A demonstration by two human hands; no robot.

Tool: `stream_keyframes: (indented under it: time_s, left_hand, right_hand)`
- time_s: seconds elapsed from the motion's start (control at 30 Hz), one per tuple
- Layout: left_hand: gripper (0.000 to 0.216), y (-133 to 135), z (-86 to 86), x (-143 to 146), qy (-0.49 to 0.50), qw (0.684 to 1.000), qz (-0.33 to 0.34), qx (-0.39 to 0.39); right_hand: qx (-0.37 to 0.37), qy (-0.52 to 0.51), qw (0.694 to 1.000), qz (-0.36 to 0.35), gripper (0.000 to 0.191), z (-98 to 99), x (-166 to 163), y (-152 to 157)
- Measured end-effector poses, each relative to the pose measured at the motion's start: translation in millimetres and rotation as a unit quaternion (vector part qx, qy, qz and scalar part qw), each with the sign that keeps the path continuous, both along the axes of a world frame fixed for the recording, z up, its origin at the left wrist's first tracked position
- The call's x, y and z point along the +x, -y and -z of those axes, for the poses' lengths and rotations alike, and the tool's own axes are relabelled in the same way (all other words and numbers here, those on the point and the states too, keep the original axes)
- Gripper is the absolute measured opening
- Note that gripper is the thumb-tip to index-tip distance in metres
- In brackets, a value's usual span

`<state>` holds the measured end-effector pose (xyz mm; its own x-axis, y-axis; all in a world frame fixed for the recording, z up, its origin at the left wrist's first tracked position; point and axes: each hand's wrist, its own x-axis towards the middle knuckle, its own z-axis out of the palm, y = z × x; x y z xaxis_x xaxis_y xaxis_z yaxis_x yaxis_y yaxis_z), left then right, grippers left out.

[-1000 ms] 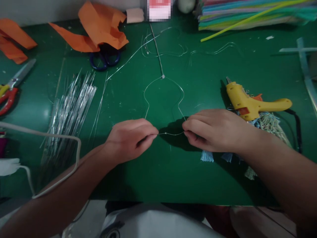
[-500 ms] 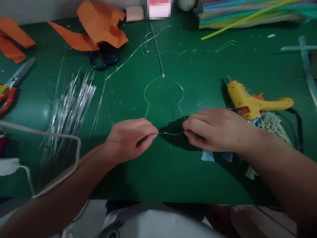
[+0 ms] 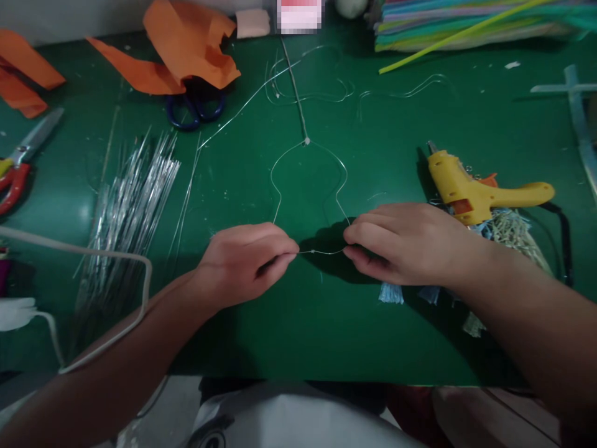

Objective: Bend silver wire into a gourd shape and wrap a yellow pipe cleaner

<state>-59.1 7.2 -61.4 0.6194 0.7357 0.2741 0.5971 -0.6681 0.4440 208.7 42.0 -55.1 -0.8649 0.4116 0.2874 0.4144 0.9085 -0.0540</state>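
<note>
A thin wire frame [image 3: 342,168], bent into a gourd-like outline, lies on the green table [image 3: 289,336]. Its top joins a straight stem at a small glue bead. My left hand [image 3: 245,261] pinches the frame's bottom left end. My right hand [image 3: 401,242] pinches the bottom right end. A short stretch of wire with a tiny bead runs between the two pinches. Both hands rest low on the table, fingers closed.
A yellow glue gun [image 3: 471,190] lies right of my right hand, on pale tassels [image 3: 508,233]. Silver wire strands [image 3: 125,211] lie at the left, blue scissors [image 3: 196,109] under orange paper [image 3: 186,46] behind, red-handled scissors [image 3: 21,162] far left, coloured sheets [image 3: 466,22] back right.
</note>
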Motion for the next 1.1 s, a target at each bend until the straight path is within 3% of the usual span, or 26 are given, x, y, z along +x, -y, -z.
stream_keyframes:
  time_s: [0.33, 1.1]
  left_hand:
    - [0.011, -0.4, 0.8, -1.1, 0.012, 1.0, 0.007, 0.0]
    - [0.011, -0.3, 2.4, -1.3, 0.004, 1.0, 0.005, 0.001]
  right_hand:
    - [0.024, -0.003, 1.0, 0.005, 0.03, -0.9, -3.4, 0.3]
    - [0.04, -0.016, 0.999, 0.01, 0.027, 3.0, -2.4, 1.0]
